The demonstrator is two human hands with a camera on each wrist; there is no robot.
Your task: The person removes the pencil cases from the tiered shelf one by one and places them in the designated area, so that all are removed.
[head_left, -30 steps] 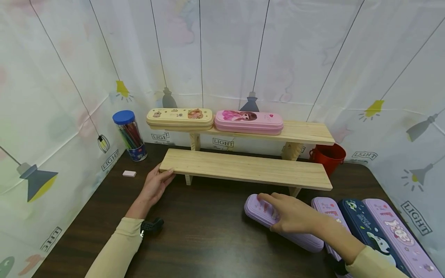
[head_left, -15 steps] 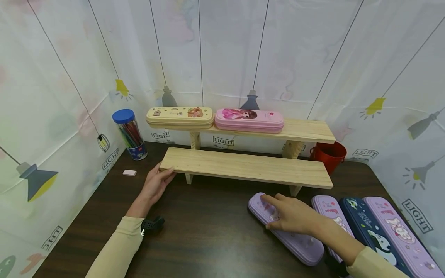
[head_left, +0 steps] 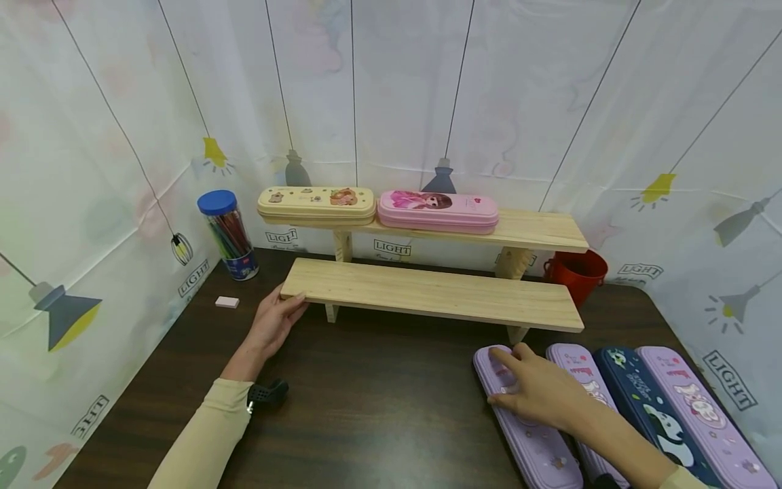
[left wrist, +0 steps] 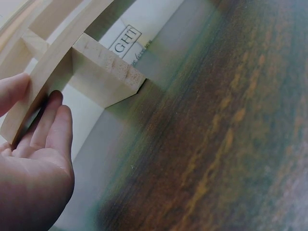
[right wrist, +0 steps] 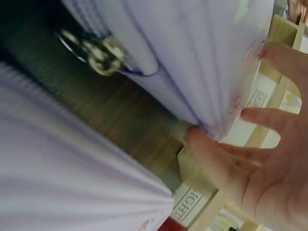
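Note:
My left hand point(head_left: 273, 324) holds the left end of the lower board of a two-tier wooden shelf point(head_left: 427, 295). In the left wrist view its thumb lies on top of the board's edge point(left wrist: 45, 89) and its fingers are underneath. On the dark table, my right hand point(head_left: 544, 387) grips the far part of a lilac pencil case point(head_left: 537, 451), which lies lengthwise. Seen from the right wrist, the fingertips point(right wrist: 199, 137) touch the face and edge of that lilac case point(right wrist: 192, 53), whose zipper pull shows. Part of the case is hidden under the hand.
Another lilac pencil case point(head_left: 577, 370), a navy one point(head_left: 647, 401) and a further lilac one point(head_left: 702, 407) lie side by side at the right. On the upper board sit yellow point(head_left: 314, 206) and pink point(head_left: 436, 212) cases. A pen jar point(head_left: 229, 234), eraser point(head_left: 227, 302) and red bucket point(head_left: 577, 272) flank the shelf.
My right hand has moved rightward and turned the lilac pencil case from slanted to nearly in line with the row at the right. The left hand has stayed on the shelf.

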